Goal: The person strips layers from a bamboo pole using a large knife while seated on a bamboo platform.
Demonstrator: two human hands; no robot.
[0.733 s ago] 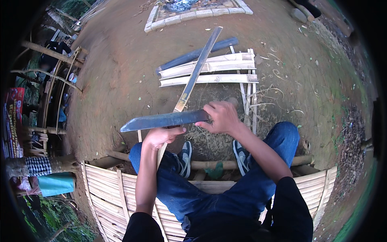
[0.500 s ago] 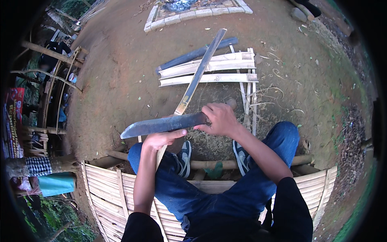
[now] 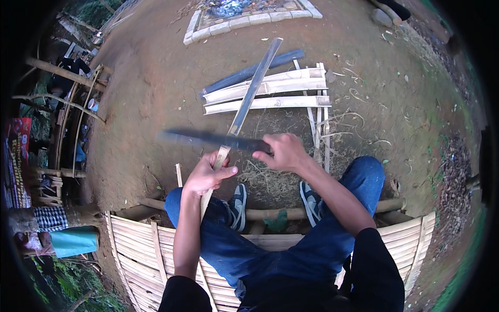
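Observation:
My left hand is closed round a long, narrow bamboo strip, pale at the near end and dark farther out. The strip slants away from my left leg toward the split bamboo on the ground. My right hand grips the handle of a machete, its dark blade smeared by motion. The blade lies across the strip just beyond my left fingers, pointing left. Whether its edge bites into the strip I cannot tell.
Several split bamboo halves and a dark bamboo piece rest on thin poles over the dirt. Shavings litter the ground to the right. A stone-edged fire pit lies ahead. Under me is a slatted bamboo bench.
The machete has moved a little away from me, off my left hand, and its blade has swung and blurred. More of the pale strip shows in my left grip.

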